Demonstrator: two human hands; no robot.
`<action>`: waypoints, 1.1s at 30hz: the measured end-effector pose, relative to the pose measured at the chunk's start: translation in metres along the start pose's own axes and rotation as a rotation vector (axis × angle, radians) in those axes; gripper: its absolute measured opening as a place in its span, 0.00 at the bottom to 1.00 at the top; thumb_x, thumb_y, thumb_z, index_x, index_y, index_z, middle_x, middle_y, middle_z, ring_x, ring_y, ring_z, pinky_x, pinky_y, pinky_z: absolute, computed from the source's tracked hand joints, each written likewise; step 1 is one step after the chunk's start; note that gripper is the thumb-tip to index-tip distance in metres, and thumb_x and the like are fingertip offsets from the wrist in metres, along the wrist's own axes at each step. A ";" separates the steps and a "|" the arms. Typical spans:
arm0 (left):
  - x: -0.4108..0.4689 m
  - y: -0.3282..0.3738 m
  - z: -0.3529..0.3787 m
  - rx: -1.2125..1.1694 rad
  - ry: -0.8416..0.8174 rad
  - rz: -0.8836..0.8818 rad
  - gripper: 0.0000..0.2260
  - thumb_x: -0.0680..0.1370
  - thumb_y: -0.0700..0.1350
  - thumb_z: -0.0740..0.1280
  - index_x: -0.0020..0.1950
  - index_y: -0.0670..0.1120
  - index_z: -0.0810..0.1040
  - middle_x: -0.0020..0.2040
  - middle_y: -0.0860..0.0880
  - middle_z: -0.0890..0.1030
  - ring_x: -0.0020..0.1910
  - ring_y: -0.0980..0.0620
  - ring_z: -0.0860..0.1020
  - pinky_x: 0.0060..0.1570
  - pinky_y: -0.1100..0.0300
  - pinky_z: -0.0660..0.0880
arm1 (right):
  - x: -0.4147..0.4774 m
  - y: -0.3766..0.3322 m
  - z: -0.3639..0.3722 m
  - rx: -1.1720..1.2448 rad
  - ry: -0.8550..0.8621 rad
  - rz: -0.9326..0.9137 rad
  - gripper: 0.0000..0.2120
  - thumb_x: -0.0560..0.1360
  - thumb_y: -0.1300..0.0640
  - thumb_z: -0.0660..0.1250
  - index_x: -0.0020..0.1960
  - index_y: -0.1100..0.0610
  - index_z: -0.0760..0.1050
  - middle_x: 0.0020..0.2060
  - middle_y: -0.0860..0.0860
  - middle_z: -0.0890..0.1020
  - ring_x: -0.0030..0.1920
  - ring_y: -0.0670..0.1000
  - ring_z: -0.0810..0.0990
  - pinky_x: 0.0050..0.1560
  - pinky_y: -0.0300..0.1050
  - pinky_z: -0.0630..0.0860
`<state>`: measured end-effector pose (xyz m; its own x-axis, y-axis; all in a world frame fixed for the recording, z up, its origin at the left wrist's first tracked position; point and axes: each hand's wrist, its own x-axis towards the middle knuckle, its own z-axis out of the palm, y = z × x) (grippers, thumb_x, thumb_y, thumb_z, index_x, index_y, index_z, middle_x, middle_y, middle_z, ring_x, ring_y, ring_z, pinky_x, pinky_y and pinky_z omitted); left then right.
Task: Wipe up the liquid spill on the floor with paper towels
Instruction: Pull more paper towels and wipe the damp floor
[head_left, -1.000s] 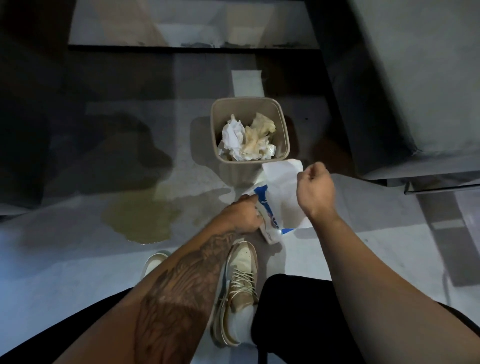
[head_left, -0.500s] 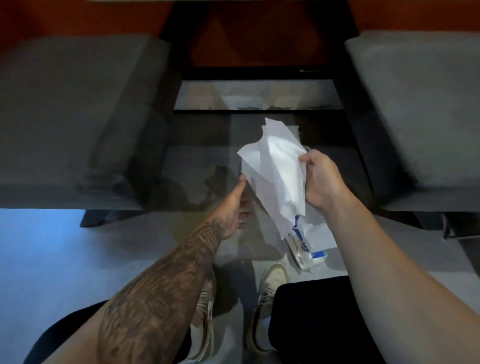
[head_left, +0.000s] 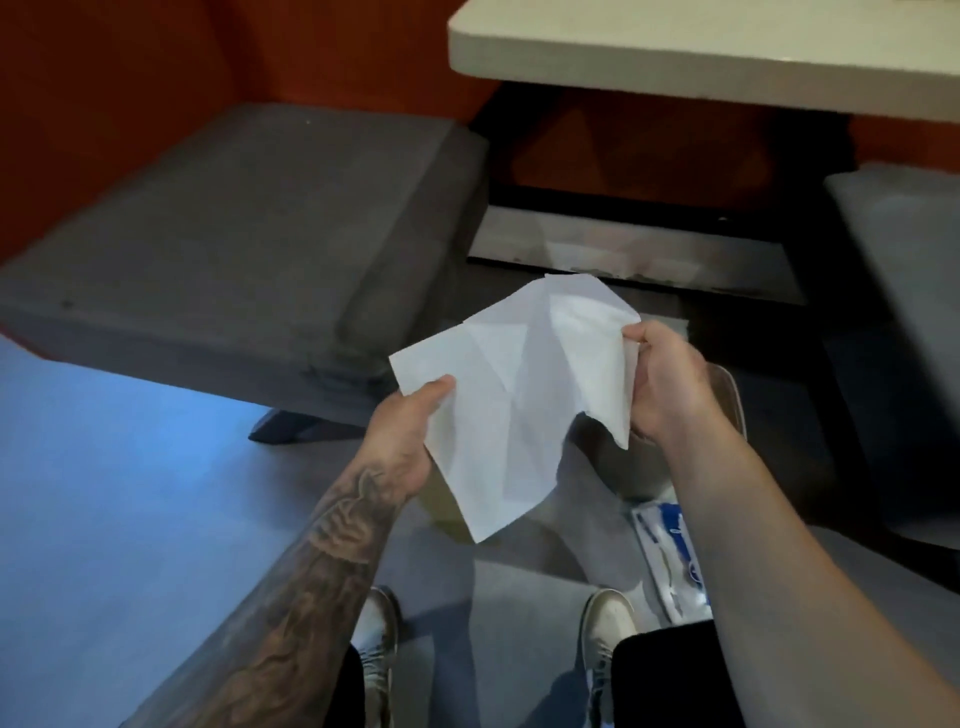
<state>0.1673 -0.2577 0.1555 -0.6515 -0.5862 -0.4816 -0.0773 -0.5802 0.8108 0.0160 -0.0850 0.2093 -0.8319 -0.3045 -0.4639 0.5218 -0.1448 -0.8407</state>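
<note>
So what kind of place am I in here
Probably a restaurant or café booth: grey padded bench seats flank a pale tabletop on a dark base, against an orange-red wall. Both hands hold a paper towel.

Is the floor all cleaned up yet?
Not yet. A clean paper towel is out of the pack and held spread between the left hand and right hand. It looks dry and unused. A yellowish patch of spill shows beneath it, still to wipe.
</note>
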 end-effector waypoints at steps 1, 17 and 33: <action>0.001 0.006 -0.007 0.031 0.054 0.034 0.04 0.79 0.39 0.69 0.52 0.41 0.82 0.47 0.47 0.87 0.49 0.44 0.84 0.49 0.53 0.79 | 0.003 0.001 0.002 0.003 0.010 -0.026 0.18 0.74 0.61 0.65 0.63 0.64 0.74 0.57 0.62 0.83 0.56 0.64 0.83 0.58 0.62 0.78; 0.032 0.030 -0.007 0.250 0.134 0.125 0.04 0.81 0.44 0.68 0.49 0.45 0.80 0.44 0.49 0.83 0.43 0.50 0.82 0.40 0.58 0.76 | 0.018 -0.002 0.020 -0.156 -0.137 -0.171 0.06 0.79 0.54 0.68 0.51 0.56 0.79 0.48 0.52 0.87 0.46 0.53 0.86 0.44 0.51 0.82; 0.024 0.025 0.025 -0.265 -0.202 -0.153 0.22 0.81 0.60 0.60 0.47 0.47 0.88 0.48 0.44 0.87 0.45 0.44 0.86 0.47 0.51 0.81 | 0.037 0.006 0.024 -0.318 -0.083 -0.136 0.09 0.79 0.55 0.69 0.56 0.59 0.79 0.44 0.52 0.87 0.43 0.52 0.84 0.44 0.46 0.81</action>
<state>0.1312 -0.2721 0.1726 -0.7854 -0.3736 -0.4935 -0.0039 -0.7944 0.6074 -0.0067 -0.1200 0.1939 -0.8647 -0.3797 -0.3287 0.3119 0.1071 -0.9441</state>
